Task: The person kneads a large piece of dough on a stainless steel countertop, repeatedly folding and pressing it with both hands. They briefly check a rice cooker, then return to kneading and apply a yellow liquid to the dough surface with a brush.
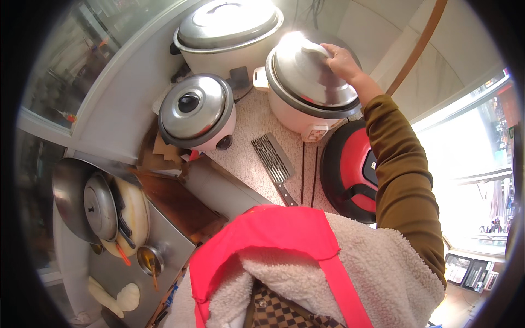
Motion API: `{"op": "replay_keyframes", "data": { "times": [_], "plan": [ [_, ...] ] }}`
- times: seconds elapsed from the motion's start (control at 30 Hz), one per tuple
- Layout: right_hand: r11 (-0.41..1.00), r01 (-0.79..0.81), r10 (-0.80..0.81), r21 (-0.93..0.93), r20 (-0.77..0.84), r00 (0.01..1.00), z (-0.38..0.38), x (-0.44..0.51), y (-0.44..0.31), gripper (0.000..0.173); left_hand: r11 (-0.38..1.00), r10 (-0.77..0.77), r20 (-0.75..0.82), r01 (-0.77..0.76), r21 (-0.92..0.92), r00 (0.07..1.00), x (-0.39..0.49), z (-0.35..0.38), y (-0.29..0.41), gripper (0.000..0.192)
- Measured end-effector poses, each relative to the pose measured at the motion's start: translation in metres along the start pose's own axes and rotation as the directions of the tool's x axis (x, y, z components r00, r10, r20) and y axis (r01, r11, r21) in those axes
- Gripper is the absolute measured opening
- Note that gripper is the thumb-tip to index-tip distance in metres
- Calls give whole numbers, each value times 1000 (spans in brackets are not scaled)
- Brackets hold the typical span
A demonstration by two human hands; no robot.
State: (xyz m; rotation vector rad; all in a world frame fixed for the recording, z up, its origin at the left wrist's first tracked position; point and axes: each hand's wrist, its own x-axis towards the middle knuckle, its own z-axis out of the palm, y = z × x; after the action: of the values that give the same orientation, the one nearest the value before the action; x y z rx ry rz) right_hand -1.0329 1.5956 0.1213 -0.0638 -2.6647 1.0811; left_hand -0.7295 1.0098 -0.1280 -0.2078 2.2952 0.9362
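Note:
My right hand [343, 62] grips the pale handle of the domed metal lid [313, 76] on a white rice cooker [289, 112]. The lid sits within the cooker's dark rim, a little askew. My left hand is out of view. Before me, a slotted metal turner [274, 162] with a black riveted handle lies on the speckled countertop [246, 135]. A smaller rice cooker [197, 110] with a black-knobbed lid stands at the left, and a large rice cooker [229, 30] is behind it. A red and black appliance [350, 172] is partly hidden by my sleeve.
At the left, a metal surface [164, 221] holds a wok [71, 197], a smaller metal lid [99, 207] and a small metal bowl [150, 260]. Two thin dark rods [303, 174] lie right of the turner. A bright window [463, 143] is at the right.

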Motion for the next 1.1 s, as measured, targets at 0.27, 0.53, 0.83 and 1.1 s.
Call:
{"op": "replay_keyframes", "data": {
  "times": [0.27,0.53,0.83,1.1],
  "plan": [
    [972,10,8,-234,77,997,8,16,7,54,999,-23,47,22,34,999,-39,-34,-21,28],
    [995,9,7,99,-167,986,-12,16,-53,50,920,367,-38,-357,163,929,30,-65,56,28],
    [996,-87,82,-8,-274,958,-43,91,-82,47,518,847,-129,-743,423,516,186,3,177,8],
    [992,-73,111,102,-432,895,-31,213,-34,55,450,892,-196,-764,462,407,201,18,172,9]
  ]
}}
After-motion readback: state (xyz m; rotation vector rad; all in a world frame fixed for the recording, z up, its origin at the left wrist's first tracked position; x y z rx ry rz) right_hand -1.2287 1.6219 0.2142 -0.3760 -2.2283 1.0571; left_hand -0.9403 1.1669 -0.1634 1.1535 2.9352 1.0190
